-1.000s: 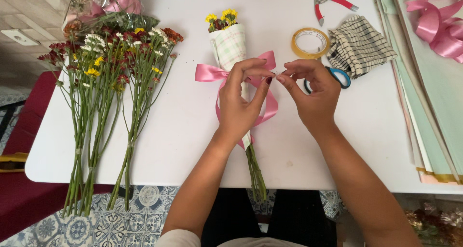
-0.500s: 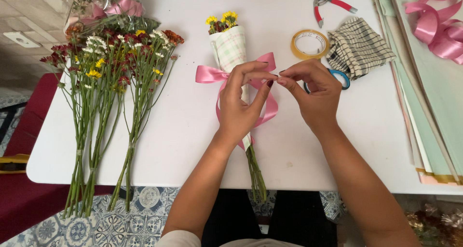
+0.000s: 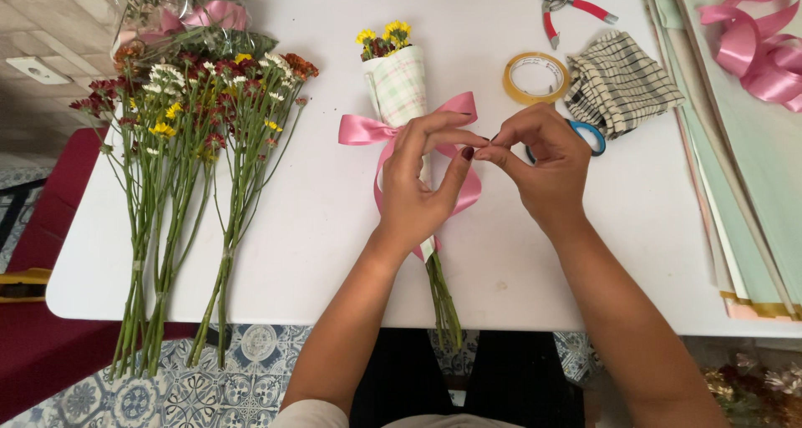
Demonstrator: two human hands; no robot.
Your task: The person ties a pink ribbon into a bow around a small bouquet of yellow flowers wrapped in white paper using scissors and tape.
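Note:
A small bouquet [image 3: 398,81] of yellow flowers in pale checked paper lies on the white table [image 3: 334,227], its green stems hanging over the near edge. A pink ribbon bow [image 3: 361,130] is tied round its middle. My left hand [image 3: 422,182] rests over the bouquet, fingers curled at the bow's right loop. My right hand [image 3: 543,165] meets it fingertip to fingertip, pinching the pink ribbon between them. Blue-handled scissors [image 3: 591,136] lie partly hidden behind my right hand.
Loose long-stemmed flowers [image 3: 180,144] lie at the left, stems over the table edge. A tape roll [image 3: 535,77], red-handled pliers [image 3: 572,9] and a checked cloth [image 3: 620,84] lie at the back. Wrapping paper sheets [image 3: 743,186] and pink ribbon [image 3: 756,48] are at the right.
Both hands have stayed at the bow; the fingers have shifted slightly as they work the ribbon. The bouquet has not moved.

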